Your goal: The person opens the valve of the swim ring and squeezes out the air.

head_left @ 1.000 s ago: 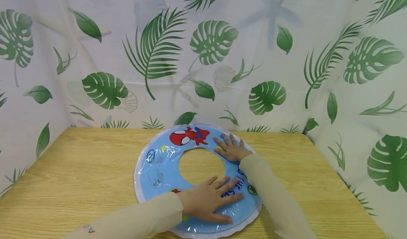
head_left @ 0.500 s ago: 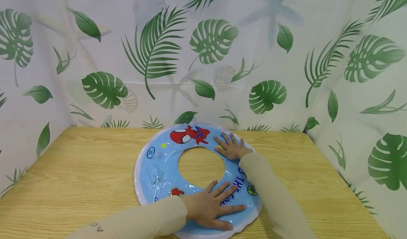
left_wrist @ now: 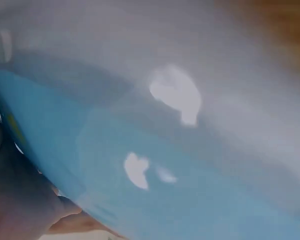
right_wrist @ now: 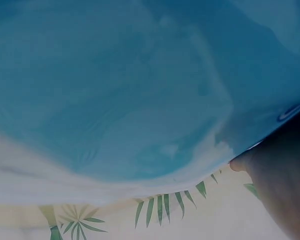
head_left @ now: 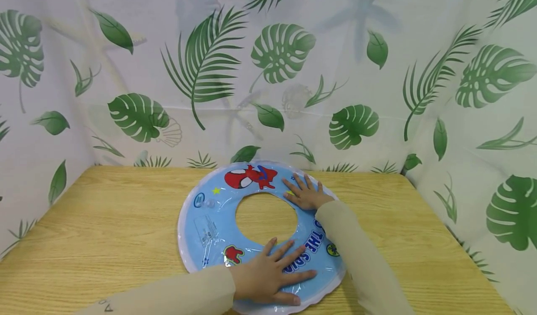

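A blue swim ring (head_left: 209, 245) with a pale rim lies on the wooden table, printed with a red cartoon figure, stars and lettering. My left hand (head_left: 268, 275) rests flat on its near side, fingers spread and pointing right, covering part of the lettering. On the far right part of the ring, my right hand (head_left: 308, 196) lies palm down with fingers spread. In the left wrist view, the shiny ring (left_wrist: 140, 165) fills most of the picture, with the hand (left_wrist: 20, 200) at lower left. The right wrist view shows the ring (right_wrist: 115, 100) close up and a dark part of the hand (right_wrist: 280, 170).
The wooden table (head_left: 105, 222) extends on both sides of the ring and shows through its centre hole. White curtains (head_left: 302, 96) with green leaf prints stand behind the table and along its left and right sides. A clear valve (head_left: 209, 203) sits on the ring's left part.
My left hand has slid over the ring, a little nearer and then back leftward, uncovering the red print and more lettering. The right hand and the ring stay nearly in place.
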Tool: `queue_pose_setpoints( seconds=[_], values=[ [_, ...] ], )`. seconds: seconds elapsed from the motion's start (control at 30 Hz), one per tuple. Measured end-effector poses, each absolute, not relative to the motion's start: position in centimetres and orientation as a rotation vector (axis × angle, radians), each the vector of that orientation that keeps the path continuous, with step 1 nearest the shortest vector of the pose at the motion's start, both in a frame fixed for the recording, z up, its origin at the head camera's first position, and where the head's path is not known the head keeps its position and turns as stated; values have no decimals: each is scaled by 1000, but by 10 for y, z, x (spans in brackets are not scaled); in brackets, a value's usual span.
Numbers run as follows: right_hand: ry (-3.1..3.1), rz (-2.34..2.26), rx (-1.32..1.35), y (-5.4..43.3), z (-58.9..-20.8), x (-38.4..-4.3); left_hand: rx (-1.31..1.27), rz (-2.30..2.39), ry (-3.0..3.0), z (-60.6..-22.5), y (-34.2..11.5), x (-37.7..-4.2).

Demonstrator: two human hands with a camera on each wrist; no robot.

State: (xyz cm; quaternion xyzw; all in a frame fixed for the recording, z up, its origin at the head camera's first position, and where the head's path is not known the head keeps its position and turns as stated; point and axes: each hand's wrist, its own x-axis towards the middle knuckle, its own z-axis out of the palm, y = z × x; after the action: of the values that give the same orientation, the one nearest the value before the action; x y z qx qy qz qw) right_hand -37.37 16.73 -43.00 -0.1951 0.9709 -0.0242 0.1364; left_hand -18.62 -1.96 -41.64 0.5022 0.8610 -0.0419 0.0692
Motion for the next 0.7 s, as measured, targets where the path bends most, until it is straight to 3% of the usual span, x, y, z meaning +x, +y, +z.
queue_pose_setpoints(
  seconds=[0.33,0.7],
  values=[
    [2803,-83,-567,167,-428,-372,1407,-85,2649,-415,-74,-181],
    [2784,-83,-552,168,-430,-373,1291,209,2535,-425,-85,-183]
  ],
)
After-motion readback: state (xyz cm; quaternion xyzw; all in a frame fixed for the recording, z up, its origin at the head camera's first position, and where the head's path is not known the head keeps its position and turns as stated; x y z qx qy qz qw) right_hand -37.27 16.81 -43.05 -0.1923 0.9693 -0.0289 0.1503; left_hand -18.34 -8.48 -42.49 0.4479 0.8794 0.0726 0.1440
